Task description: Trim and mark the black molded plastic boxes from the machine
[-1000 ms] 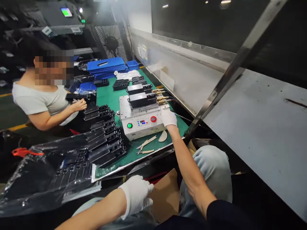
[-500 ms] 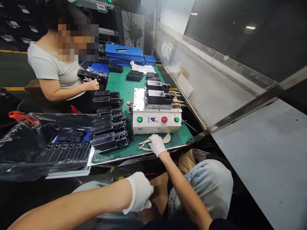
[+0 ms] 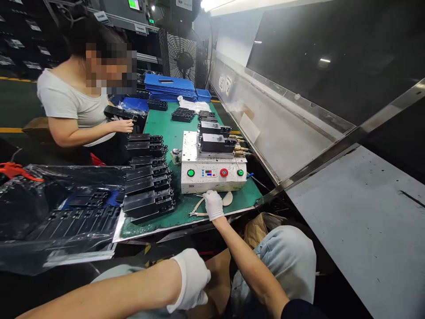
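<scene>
Hand cutters (image 3: 201, 215) on the green mat (image 3: 181, 207), right hand (image 3: 213, 205) over their handles, near the table edge.
Right fingers bent downward; can't tell if they grip. Cutters appear not yet lifted. Left hand (image 3: 191, 280) well apart, fingers curled, palm hidden, contents unclear. Beyond: two black cases (image 3: 217, 142) already set atop the white machine (image 3: 216, 184); case rows (image 3: 146, 182) alongside, finished or waiting, can't say.
</scene>
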The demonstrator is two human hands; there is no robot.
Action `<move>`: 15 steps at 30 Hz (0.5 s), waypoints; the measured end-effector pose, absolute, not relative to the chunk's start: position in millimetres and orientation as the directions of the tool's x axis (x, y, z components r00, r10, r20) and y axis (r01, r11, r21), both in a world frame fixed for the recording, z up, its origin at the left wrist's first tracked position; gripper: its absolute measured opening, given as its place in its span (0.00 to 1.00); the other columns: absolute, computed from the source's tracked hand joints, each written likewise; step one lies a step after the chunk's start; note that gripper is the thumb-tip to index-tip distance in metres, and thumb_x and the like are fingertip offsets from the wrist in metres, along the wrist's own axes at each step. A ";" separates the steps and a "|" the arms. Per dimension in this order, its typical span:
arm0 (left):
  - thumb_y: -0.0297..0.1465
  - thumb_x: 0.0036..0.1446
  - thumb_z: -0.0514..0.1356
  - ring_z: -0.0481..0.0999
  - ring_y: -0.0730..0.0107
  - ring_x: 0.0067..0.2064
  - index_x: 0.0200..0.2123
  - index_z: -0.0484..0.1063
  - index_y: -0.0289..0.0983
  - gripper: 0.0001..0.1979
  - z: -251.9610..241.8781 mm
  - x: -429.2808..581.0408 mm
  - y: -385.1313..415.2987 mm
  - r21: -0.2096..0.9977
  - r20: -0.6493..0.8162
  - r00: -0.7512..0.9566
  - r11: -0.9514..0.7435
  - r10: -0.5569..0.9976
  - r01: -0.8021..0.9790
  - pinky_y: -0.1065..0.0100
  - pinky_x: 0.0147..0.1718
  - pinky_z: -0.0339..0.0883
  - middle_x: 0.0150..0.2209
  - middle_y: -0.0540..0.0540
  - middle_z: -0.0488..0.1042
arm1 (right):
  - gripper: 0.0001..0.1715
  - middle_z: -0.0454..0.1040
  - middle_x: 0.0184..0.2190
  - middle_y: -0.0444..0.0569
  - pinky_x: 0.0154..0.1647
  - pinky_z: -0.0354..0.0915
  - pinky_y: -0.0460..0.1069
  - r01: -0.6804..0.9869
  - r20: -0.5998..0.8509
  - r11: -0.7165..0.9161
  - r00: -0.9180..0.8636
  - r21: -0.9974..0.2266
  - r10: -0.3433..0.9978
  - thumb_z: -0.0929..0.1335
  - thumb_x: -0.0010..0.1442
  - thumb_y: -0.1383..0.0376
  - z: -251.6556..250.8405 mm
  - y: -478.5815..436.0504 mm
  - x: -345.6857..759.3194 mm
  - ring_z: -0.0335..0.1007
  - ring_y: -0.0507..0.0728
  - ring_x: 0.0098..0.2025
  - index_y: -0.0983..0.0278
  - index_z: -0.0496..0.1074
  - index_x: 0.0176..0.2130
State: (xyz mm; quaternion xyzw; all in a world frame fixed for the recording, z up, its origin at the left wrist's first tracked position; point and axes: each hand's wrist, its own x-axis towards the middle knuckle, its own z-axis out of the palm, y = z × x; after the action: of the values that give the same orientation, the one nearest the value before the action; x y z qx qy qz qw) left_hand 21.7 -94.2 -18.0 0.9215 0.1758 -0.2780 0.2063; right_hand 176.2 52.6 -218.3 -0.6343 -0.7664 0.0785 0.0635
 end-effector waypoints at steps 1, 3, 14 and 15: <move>0.41 0.64 0.59 0.84 0.43 0.36 0.43 0.81 0.33 0.18 -19.5 21.5 -94.9 0.286 -0.578 0.788 -0.852 0.212 0.438 0.55 0.32 0.73 0.37 0.34 0.83 | 0.22 0.76 0.49 0.57 0.49 0.61 0.53 0.959 0.007 0.183 -0.186 -0.218 0.982 0.57 0.73 0.65 -218.5 50.5 176.4 0.68 0.63 0.50 0.62 0.78 0.50; 0.41 0.63 0.60 0.84 0.43 0.35 0.42 0.81 0.33 0.17 -21.7 21.3 -95.6 0.293 -0.565 0.797 -0.851 0.213 0.435 0.56 0.31 0.73 0.36 0.33 0.83 | 0.21 0.76 0.48 0.56 0.51 0.61 0.53 0.942 0.018 0.208 -0.211 -0.264 0.977 0.58 0.74 0.61 -218.5 42.9 177.8 0.68 0.62 0.50 0.61 0.78 0.49; 0.42 0.65 0.58 0.84 0.42 0.36 0.47 0.81 0.33 0.19 -8.7 23.5 -88.4 0.322 -0.612 0.769 -0.829 0.186 0.457 0.55 0.32 0.73 0.37 0.33 0.83 | 0.05 0.75 0.39 0.54 0.50 0.63 0.54 0.730 0.055 0.218 -0.241 -0.648 0.969 0.68 0.63 0.69 -218.8 -13.8 157.6 0.69 0.61 0.45 0.64 0.75 0.35; 0.41 0.65 0.58 0.84 0.42 0.36 0.46 0.81 0.34 0.18 -6.2 22.8 -84.7 0.332 -0.614 0.766 -0.818 0.191 0.470 0.56 0.31 0.73 0.36 0.34 0.83 | 0.07 0.74 0.41 0.55 0.51 0.64 0.54 0.690 0.078 0.193 -0.195 -0.697 0.978 0.65 0.65 0.68 -211.8 -14.1 154.8 0.69 0.60 0.46 0.64 0.74 0.38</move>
State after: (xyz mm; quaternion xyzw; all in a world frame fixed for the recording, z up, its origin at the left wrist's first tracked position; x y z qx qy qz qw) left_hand 22.8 -84.7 -6.2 0.9083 0.1817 -0.2898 0.2406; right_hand 154.8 -14.1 -211.8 -0.5753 -0.7248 0.2689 0.2671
